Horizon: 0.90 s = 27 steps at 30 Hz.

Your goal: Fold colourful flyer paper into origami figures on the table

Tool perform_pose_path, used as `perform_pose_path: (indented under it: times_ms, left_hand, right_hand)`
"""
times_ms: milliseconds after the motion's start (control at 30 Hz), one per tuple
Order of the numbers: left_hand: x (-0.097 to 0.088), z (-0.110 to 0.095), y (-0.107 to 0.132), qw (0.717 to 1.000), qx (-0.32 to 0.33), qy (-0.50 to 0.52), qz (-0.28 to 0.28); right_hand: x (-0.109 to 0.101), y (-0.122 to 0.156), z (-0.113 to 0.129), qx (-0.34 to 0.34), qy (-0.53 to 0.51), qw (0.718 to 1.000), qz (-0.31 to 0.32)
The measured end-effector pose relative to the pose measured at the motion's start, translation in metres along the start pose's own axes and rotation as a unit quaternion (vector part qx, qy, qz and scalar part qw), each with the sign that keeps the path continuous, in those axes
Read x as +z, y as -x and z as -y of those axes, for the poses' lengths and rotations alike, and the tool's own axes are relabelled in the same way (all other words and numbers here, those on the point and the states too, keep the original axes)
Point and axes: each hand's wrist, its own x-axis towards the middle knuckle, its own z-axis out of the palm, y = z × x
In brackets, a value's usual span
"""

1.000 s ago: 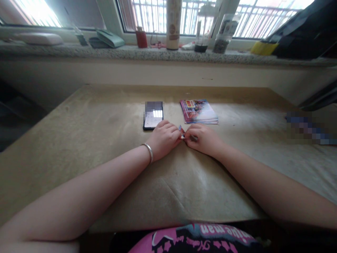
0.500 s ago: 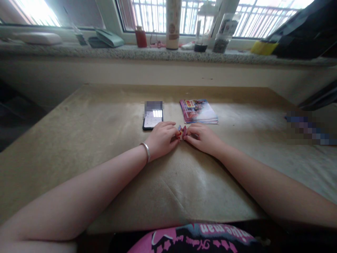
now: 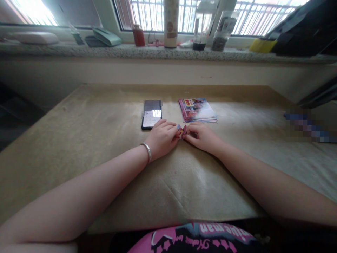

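Note:
My left hand [image 3: 162, 137] and my right hand [image 3: 202, 136] meet in the middle of the table, fingers curled. Between their fingertips they pinch a small folded piece of coloured paper [image 3: 181, 131], red and blue, held just above the brown paper table cover [image 3: 184, 182]. A silver bangle [image 3: 147, 151] circles my left wrist. Just beyond my left hand lies a black phone [image 3: 151, 118] with its screen lit. Beyond my right hand rests a stack of colourful printed sheets [image 3: 197, 110].
A stone window sill [image 3: 158, 52] at the back carries a tall bottle [image 3: 171, 23], a red container [image 3: 138, 36], jars, a teal item [image 3: 106, 36] and a yellow object [image 3: 262, 45]. A blurred patch [image 3: 308, 128] lies at the table's right edge.
The small folded paper has opened up slightly between my fingertips, and both hands have shifted a little away from me. The view has dipped slightly.

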Motion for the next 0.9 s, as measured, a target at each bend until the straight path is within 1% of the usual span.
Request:
perform_pose_path:
  times_ms: [200, 300, 400, 533, 600, 733, 900]
  left_hand:
    - [0.0004, -0.0041, 0.0002, 1.0, 0.008, -0.02, 0.013]
    - [0.0018, -0.0038, -0.0017, 0.999, -0.031, -0.001, 0.019]
    - [0.0027, -0.0004, -0.0025, 0.996, -0.069, 0.043, 0.028]
    - [0.0028, 0.0046, -0.0016, 0.993, -0.076, 0.079, 0.039]
    - [0.0024, 0.005, -0.0012, 0.994, -0.076, 0.073, 0.033]
    - [0.0015, 0.0022, -0.0007, 0.997, -0.075, 0.033, 0.002]
    - [0.0008, 0.0004, -0.0001, 0.998, -0.062, 0.003, -0.015]
  right_hand:
    - [-0.0002, 0.0005, 0.0022, -0.022, 0.047, 0.999, 0.013]
    - [0.0007, -0.0001, 0.0019, -0.02, 0.044, 0.999, 0.012]
    - [0.0008, -0.0003, 0.0017, -0.007, 0.025, 1.0, 0.001]
    - [0.0001, -0.001, 0.0008, 0.009, -0.007, 1.0, -0.004]
    - [0.0005, -0.0022, -0.0005, 0.018, -0.017, 1.0, -0.004]
    - [0.0031, -0.0058, -0.0031, 0.042, -0.025, 0.999, -0.013]
    - [0.0057, -0.0075, -0.003, 0.092, -0.023, 0.995, -0.021]
